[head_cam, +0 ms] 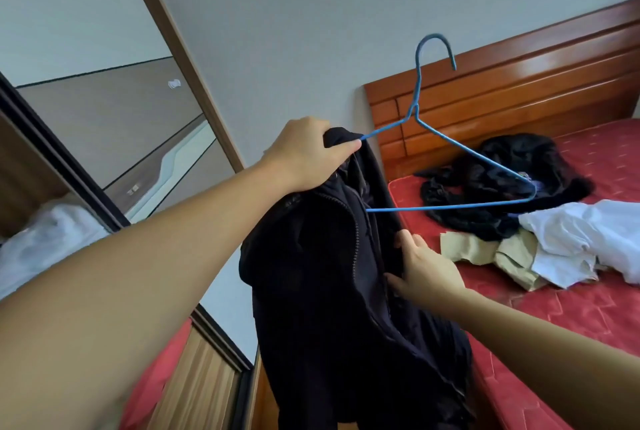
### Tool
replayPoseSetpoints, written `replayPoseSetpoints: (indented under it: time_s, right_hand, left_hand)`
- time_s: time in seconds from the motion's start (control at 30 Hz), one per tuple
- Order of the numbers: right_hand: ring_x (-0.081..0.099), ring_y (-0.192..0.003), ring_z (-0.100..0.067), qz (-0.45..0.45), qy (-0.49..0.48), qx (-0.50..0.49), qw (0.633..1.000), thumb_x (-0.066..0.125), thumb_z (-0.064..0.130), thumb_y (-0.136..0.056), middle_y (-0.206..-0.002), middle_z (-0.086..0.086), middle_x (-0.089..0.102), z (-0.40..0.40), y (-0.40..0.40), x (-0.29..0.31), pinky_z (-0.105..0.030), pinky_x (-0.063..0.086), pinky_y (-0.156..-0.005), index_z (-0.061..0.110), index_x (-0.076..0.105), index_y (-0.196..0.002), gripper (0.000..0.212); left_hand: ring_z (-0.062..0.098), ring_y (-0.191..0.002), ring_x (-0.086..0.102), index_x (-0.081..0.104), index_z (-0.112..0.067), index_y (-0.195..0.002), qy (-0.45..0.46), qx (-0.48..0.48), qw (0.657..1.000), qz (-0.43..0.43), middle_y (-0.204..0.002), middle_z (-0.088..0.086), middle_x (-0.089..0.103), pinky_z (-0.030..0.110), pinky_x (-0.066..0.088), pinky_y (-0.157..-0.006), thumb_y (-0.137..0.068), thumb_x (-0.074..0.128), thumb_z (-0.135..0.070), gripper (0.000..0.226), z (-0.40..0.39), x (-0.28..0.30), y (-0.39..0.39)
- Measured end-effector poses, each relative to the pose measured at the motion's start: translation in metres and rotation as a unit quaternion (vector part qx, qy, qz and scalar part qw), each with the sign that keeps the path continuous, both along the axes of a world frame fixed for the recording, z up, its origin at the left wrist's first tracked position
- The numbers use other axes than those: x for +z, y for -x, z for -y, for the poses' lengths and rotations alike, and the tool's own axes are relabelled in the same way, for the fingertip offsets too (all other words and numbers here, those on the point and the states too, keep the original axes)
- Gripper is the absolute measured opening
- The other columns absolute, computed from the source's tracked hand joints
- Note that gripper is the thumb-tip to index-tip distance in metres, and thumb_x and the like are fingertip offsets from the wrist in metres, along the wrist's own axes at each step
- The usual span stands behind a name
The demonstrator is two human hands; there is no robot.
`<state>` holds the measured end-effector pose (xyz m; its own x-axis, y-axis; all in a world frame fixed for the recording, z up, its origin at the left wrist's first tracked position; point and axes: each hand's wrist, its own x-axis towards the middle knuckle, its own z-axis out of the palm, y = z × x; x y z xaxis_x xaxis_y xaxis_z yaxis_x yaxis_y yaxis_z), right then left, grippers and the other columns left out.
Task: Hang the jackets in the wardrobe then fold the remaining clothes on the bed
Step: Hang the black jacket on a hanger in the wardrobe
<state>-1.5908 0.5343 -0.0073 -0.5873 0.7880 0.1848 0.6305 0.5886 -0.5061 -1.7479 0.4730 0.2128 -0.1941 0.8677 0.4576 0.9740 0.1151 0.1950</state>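
A dark navy zip jacket [322,291] hangs in the air in front of me. My left hand [304,152] grips its shoulder together with one arm of a blue wire hanger [474,156], whose left end is inside the jacket and whose hook points up. My right hand [426,267] pinches the jacket's front edge lower down. On the red bed [571,308] to the right lie a black garment [502,180], a white garment [581,239] and a beige garment [498,256].
The wardrobe's sliding mirrored door [114,124] stands at the left, with a wooden panel [197,381] below. A wooden headboard [519,93] backs the bed against the grey wall [311,14].
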Motion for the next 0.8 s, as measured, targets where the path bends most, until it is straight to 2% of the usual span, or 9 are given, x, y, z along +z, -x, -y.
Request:
replayPoseSetpoints:
  time_s: [0.1, 0.2, 0.3, 0.4, 0.47, 0.57, 0.63, 0.73, 0.8]
  right_hand:
    - [0.058, -0.081, -0.03, -0.098, 0.081, -0.073, 0.989, 0.065, 0.05, -0.074, -0.1, 0.004, 0.037, 0.001, 0.032, 0.002, -0.036, 0.038, -0.062, 0.029, 0.028, -0.1, 0.05]
    - [0.054, -0.084, -0.029, -0.103, 0.157, -0.096, 0.977, 0.064, 0.042, -0.07, -0.099, 0.004, 0.042, 0.001, 0.054, 0.0, -0.037, 0.039, -0.07, 0.03, 0.034, -0.098, 0.043]
    - [0.064, -0.092, -0.032, -0.06, 0.127, -0.066, 0.988, 0.056, 0.031, -0.073, -0.096, -0.002, 0.065, -0.001, 0.076, 0.006, -0.032, 0.04, -0.069, 0.026, 0.057, -0.097, 0.025]
    - [0.066, -0.088, -0.034, -0.09, 0.093, -0.037, 0.991, 0.054, 0.02, -0.068, -0.087, -0.006, 0.069, -0.018, 0.086, 0.036, -0.03, 0.041, -0.066, 0.027, 0.062, -0.084, 0.019]
    - [0.066, -0.088, -0.035, -0.114, 0.071, -0.024, 0.991, 0.056, 0.017, -0.069, -0.085, -0.01, 0.07, -0.034, 0.086, 0.064, -0.031, 0.044, -0.066, 0.025, 0.064, -0.076, 0.013]
    - [0.066, -0.093, -0.036, -0.122, 0.022, -0.004, 0.992, 0.061, 0.014, -0.073, -0.092, -0.013, 0.072, -0.048, 0.088, 0.102, -0.035, 0.051, -0.074, 0.024, 0.074, -0.084, 0.019]
    - [0.067, -0.085, -0.034, -0.127, 0.015, 0.01, 0.992, 0.061, 0.013, -0.077, -0.083, -0.015, 0.071, -0.056, 0.09, 0.125, -0.036, 0.053, -0.071, 0.018, 0.073, -0.077, 0.012]
    - [0.065, -0.072, -0.026, -0.084, -0.012, 0.067, 0.994, 0.065, 0.01, -0.077, -0.069, -0.012, 0.067, -0.062, 0.086, 0.158, -0.033, 0.044, -0.058, 0.011, 0.067, -0.069, 0.008]
    - [0.063, -0.075, -0.019, -0.023, -0.031, 0.099, 0.994, 0.071, 0.015, -0.076, -0.072, -0.007, 0.067, -0.062, 0.083, 0.178, -0.03, 0.038, -0.057, 0.017, 0.067, -0.073, 0.005]
  left_hand:
    - [0.002, -0.05, 0.048, 0.05, -0.019, -0.056, -0.041, -0.003, 0.999, 0.016, -0.051, -0.009, 0.048, 0.014, 0.033, -0.046, -0.086, 0.065, -0.048, 0.045, 0.023, 0.027, 0.006]
    - [0.012, -0.056, 0.048, 0.056, -0.007, -0.063, -0.073, 0.02, 0.997, 0.01, -0.056, -0.003, 0.051, 0.026, 0.037, -0.054, -0.088, 0.063, -0.048, 0.048, 0.055, 0.049, 0.022]
    - [0.009, -0.055, 0.05, 0.06, -0.008, -0.066, -0.096, 0.051, 0.994, 0.006, -0.055, -0.008, 0.055, 0.022, 0.038, -0.053, -0.089, 0.062, -0.048, 0.046, 0.094, 0.064, 0.045]
    - [0.0, -0.054, 0.051, 0.062, -0.016, -0.064, -0.105, 0.081, 0.991, 0.007, -0.052, -0.011, 0.054, 0.012, 0.035, -0.048, -0.09, 0.061, -0.048, 0.04, 0.137, 0.071, 0.071]
    - [0.003, -0.057, 0.053, 0.064, -0.017, -0.068, -0.099, 0.107, 0.989, 0.004, -0.058, -0.007, 0.058, 0.019, 0.037, -0.051, -0.09, 0.061, -0.049, 0.039, 0.162, 0.069, 0.086]
    - [0.015, -0.064, 0.058, 0.064, -0.018, -0.07, -0.1, 0.131, 0.986, 0.004, -0.065, 0.0, 0.063, 0.029, 0.04, -0.057, -0.091, 0.06, -0.048, 0.037, 0.187, 0.065, 0.105]
    - [0.017, -0.067, 0.059, 0.066, -0.018, -0.074, -0.095, 0.139, 0.986, 0.0, -0.068, 0.0, 0.065, 0.032, 0.043, -0.059, -0.091, 0.059, -0.047, 0.035, 0.197, 0.062, 0.113]
    - [0.022, -0.07, 0.062, 0.068, -0.015, -0.082, -0.087, 0.132, 0.987, -0.004, -0.071, 0.003, 0.067, 0.04, 0.049, -0.065, -0.093, 0.057, -0.047, 0.035, 0.21, 0.058, 0.129]
    - [0.022, -0.073, 0.064, 0.07, -0.019, -0.087, -0.075, 0.129, 0.989, -0.009, -0.074, 0.001, 0.069, 0.045, 0.054, -0.07, -0.092, 0.056, -0.049, 0.033, 0.216, 0.055, 0.139]
